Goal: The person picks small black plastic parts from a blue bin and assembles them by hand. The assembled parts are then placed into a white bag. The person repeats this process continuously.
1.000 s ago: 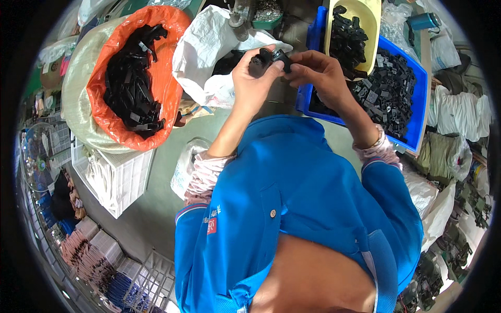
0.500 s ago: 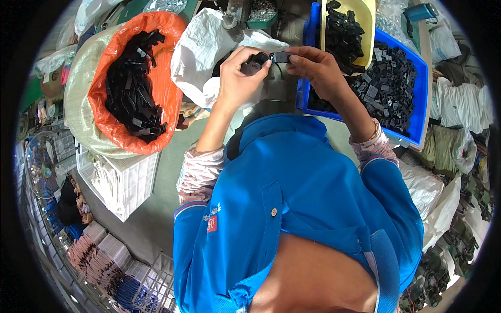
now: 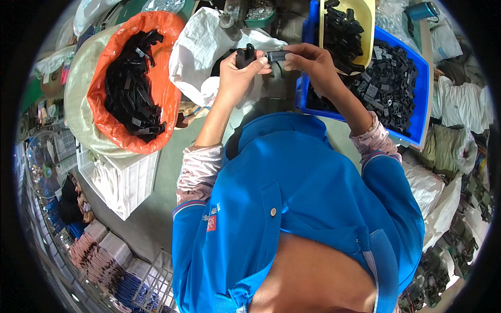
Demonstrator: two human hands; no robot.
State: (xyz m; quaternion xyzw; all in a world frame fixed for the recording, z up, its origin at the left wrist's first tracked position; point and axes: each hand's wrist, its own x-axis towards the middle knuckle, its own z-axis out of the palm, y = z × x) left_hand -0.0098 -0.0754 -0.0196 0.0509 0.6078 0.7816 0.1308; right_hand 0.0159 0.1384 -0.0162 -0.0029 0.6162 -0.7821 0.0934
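My left hand [image 3: 237, 73] is closed around a black plastic part [image 3: 245, 56] whose rounded end stands up out of the fingers. Between thumb and fingers, my right hand [image 3: 312, 63] pinches a small dark rectangular piece [image 3: 278, 56]. The two parts meet at a small shiny bit between the hands; whether they are joined I cannot tell. Below and behind the left hand lies a white sack [image 3: 195, 57] with its mouth open. To the right of my right hand stand a yellow bin [image 3: 369, 31] of black parts and a blue tray [image 3: 425, 99] full of small black pieces.
An orange bag [image 3: 169, 104] holding long black parts stands at the left, inside a pale woven sack [image 3: 78, 104]. Below it sits a white plastic crate [image 3: 133, 180]. At the top, a green container [image 3: 260, 22] holds small metal pieces, beside an upright metal fixture [image 3: 229, 27].
The black part in my left hand has turned more upright. My right hand has shifted slightly left with the rectangular piece, still meeting the other part.
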